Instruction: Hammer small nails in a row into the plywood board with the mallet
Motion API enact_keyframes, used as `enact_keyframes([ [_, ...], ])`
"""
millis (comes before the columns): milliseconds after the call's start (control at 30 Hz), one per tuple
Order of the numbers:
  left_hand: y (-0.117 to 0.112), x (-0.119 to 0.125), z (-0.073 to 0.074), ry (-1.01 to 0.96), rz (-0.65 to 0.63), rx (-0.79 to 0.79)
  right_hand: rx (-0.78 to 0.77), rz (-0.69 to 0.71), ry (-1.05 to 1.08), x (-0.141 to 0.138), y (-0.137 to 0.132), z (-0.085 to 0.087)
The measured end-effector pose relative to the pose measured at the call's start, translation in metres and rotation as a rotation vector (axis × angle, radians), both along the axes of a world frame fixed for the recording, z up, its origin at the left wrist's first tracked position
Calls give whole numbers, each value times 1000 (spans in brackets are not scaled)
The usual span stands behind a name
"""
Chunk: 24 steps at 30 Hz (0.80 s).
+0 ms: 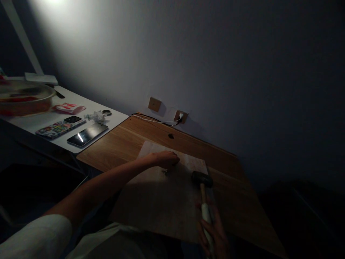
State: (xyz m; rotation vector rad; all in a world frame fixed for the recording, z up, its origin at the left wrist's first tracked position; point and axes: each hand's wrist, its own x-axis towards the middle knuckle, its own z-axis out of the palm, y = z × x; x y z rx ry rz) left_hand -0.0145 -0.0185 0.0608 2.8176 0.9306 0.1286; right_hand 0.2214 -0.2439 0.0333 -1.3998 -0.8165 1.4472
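Note:
My right hand (215, 232) is wrapped round the pale grip of a mallet (202, 178) with a dark head and a wooden shaft. The mallet's head is over the right edge of a pale wooden board (151, 201). My left hand (166, 158) is closed, low over the upper middle of the board; what its fingers hold, if anything, is hidden. Just below that hand a small shiny metal piece (164, 172) shows, too small and dim to name.
The board lies on a brown wooden table (229, 169) against the wall. A white table (118, 117) adjoins at left, bearing a phone (87, 135), a patterned case (58, 128), a red-and-white packet (70, 108) and a clear bowl (27, 97). A white cable (159, 121) runs to a wall socket (180, 116).

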Motion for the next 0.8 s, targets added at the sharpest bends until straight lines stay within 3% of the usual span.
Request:
enact_keyframes([
  [267, -3, -22, 8, 22, 13, -51, 46, -102, -191, -14, 6, 9],
  [467, -14, -46, 11, -85, 75, -104, 26, -96, -121, -7, 8, 4],
  [800, -40, -25, 3, -225, -147, -120, 41, -122, -133, -12, 6, 4],
])
